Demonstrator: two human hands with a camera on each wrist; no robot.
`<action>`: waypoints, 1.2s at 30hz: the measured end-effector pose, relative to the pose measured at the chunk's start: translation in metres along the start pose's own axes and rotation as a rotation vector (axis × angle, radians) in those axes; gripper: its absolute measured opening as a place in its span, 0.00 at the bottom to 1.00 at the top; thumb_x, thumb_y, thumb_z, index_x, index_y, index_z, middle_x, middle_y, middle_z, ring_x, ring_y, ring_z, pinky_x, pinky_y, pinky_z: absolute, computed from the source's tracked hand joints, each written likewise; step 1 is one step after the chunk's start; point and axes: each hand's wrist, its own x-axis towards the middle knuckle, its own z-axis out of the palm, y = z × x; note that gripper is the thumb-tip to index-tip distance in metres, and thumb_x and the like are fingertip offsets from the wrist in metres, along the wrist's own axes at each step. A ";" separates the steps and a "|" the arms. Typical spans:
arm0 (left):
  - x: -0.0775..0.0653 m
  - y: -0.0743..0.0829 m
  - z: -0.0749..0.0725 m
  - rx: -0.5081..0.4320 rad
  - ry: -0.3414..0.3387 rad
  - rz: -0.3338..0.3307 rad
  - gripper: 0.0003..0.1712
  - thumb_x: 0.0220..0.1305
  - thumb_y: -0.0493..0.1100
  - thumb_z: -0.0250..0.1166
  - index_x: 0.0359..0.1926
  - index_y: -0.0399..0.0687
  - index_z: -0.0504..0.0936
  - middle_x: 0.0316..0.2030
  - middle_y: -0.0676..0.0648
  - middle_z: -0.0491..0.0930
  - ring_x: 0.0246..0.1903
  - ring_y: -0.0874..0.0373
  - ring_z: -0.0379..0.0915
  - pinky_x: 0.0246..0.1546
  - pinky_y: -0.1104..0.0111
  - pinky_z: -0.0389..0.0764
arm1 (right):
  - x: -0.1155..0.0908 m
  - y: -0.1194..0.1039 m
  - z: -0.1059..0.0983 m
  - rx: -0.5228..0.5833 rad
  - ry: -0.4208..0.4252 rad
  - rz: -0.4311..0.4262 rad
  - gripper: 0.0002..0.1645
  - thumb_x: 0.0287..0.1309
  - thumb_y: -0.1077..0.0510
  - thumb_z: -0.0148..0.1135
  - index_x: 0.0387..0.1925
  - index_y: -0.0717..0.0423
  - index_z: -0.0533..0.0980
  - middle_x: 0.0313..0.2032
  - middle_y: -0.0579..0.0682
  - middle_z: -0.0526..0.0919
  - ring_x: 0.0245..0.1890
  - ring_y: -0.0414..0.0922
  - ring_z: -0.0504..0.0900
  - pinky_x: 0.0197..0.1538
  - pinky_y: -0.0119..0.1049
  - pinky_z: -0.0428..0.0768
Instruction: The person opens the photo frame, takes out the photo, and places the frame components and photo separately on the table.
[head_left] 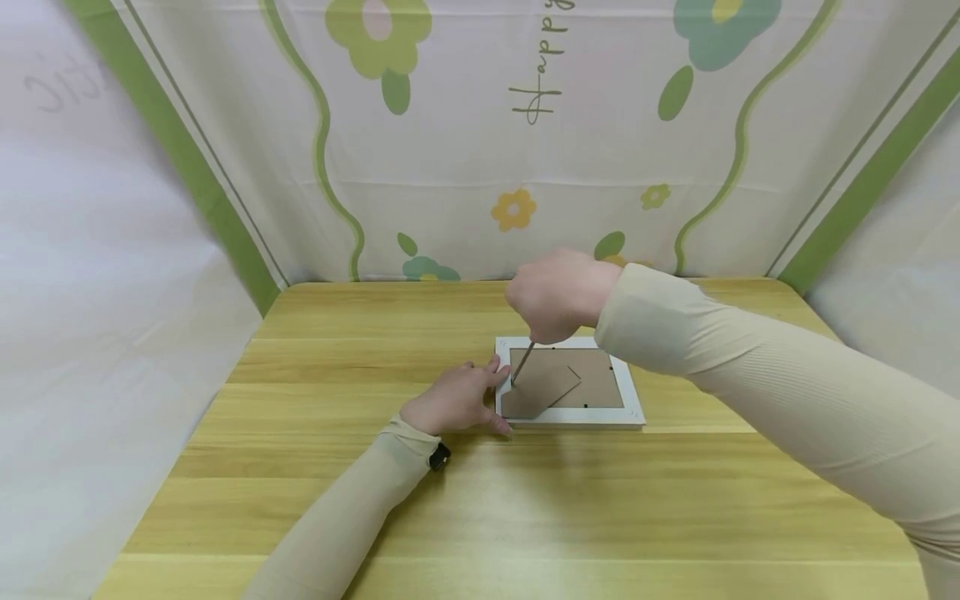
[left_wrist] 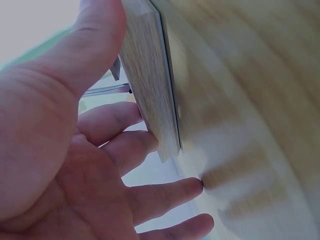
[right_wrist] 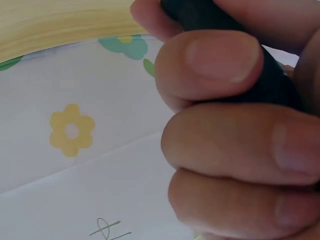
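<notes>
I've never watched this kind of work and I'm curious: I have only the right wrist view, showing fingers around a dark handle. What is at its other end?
Observer: From the dark handle, a thin rod slants down to the left inner edge of a white frame.
Visitor: Is anything touching that frame's side?
Observer: Yes, the left fingers.
Visitor: And what fills its middle?
Observer: A brown board.

frame (head_left: 628, 387): white | backing (head_left: 551, 379): brown | tabletop (head_left: 600, 508): yellowish wood-grain | backdrop (head_left: 450, 150): white, floral
</notes>
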 end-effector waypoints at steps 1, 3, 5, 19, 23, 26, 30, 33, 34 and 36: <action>0.000 0.000 0.000 -0.001 -0.002 -0.001 0.57 0.48 0.61 0.77 0.74 0.46 0.61 0.73 0.39 0.56 0.64 0.31 0.62 0.67 0.49 0.61 | 0.000 -0.001 -0.001 -0.005 -0.002 0.000 0.07 0.55 0.55 0.67 0.27 0.49 0.76 0.27 0.43 0.79 0.26 0.43 0.74 0.30 0.39 0.77; 0.000 0.000 0.000 -0.002 -0.005 -0.004 0.57 0.48 0.60 0.77 0.75 0.46 0.61 0.73 0.39 0.55 0.65 0.31 0.61 0.67 0.49 0.61 | 0.001 -0.004 -0.002 -0.006 -0.010 0.003 0.06 0.54 0.58 0.66 0.26 0.49 0.76 0.24 0.43 0.76 0.23 0.42 0.71 0.28 0.37 0.74; 0.000 0.000 0.000 -0.010 -0.007 -0.007 0.57 0.48 0.60 0.77 0.75 0.47 0.61 0.73 0.40 0.55 0.65 0.31 0.61 0.67 0.49 0.61 | 0.002 -0.006 -0.003 -0.010 -0.015 0.002 0.06 0.53 0.61 0.63 0.24 0.49 0.75 0.22 0.43 0.73 0.21 0.41 0.66 0.25 0.35 0.70; -0.002 -0.001 -0.001 -0.050 -0.013 -0.027 0.58 0.49 0.60 0.76 0.75 0.49 0.59 0.74 0.42 0.53 0.66 0.37 0.62 0.66 0.53 0.63 | 0.008 -0.024 -0.013 -0.085 -0.036 -0.008 0.06 0.56 0.63 0.57 0.27 0.49 0.75 0.23 0.43 0.71 0.21 0.40 0.64 0.23 0.33 0.65; -0.003 -0.002 -0.001 -0.063 -0.011 -0.027 0.58 0.49 0.60 0.77 0.76 0.50 0.59 0.74 0.42 0.53 0.66 0.38 0.62 0.66 0.54 0.64 | 0.009 -0.027 -0.014 -0.100 -0.032 -0.001 0.08 0.56 0.63 0.56 0.25 0.48 0.73 0.20 0.42 0.65 0.21 0.40 0.62 0.23 0.34 0.64; -0.003 -0.002 -0.001 -0.067 -0.008 -0.025 0.57 0.49 0.60 0.77 0.75 0.50 0.59 0.74 0.42 0.54 0.66 0.37 0.61 0.66 0.54 0.64 | 0.010 -0.029 -0.016 -0.116 -0.033 -0.006 0.08 0.56 0.63 0.56 0.24 0.48 0.73 0.20 0.42 0.63 0.21 0.40 0.60 0.23 0.34 0.63; -0.004 -0.002 -0.001 -0.072 -0.006 -0.025 0.57 0.49 0.60 0.77 0.75 0.50 0.60 0.74 0.42 0.54 0.66 0.34 0.60 0.66 0.52 0.63 | 0.012 -0.032 -0.017 -0.142 -0.036 -0.020 0.05 0.58 0.62 0.56 0.28 0.49 0.75 0.21 0.42 0.65 0.21 0.40 0.61 0.23 0.34 0.65; -0.004 -0.001 -0.002 -0.082 -0.009 -0.032 0.57 0.49 0.59 0.77 0.75 0.51 0.59 0.74 0.42 0.53 0.67 0.32 0.57 0.67 0.51 0.61 | 0.014 -0.034 -0.017 -0.149 -0.037 -0.020 0.03 0.59 0.60 0.57 0.31 0.49 0.77 0.21 0.42 0.66 0.22 0.40 0.63 0.24 0.34 0.67; -0.004 -0.001 -0.002 -0.086 -0.012 -0.035 0.57 0.49 0.59 0.77 0.75 0.51 0.59 0.74 0.43 0.53 0.68 0.32 0.57 0.67 0.51 0.61 | 0.014 -0.035 -0.017 -0.154 -0.035 -0.020 0.03 0.59 0.60 0.58 0.32 0.49 0.77 0.21 0.42 0.66 0.22 0.40 0.63 0.25 0.34 0.68; -0.004 -0.001 -0.002 -0.100 -0.013 -0.043 0.57 0.49 0.59 0.77 0.76 0.52 0.59 0.74 0.43 0.53 0.68 0.31 0.55 0.68 0.50 0.60 | 0.014 -0.036 -0.017 -0.154 -0.036 -0.020 0.03 0.60 0.59 0.59 0.30 0.49 0.76 0.20 0.42 0.65 0.21 0.39 0.62 0.24 0.34 0.67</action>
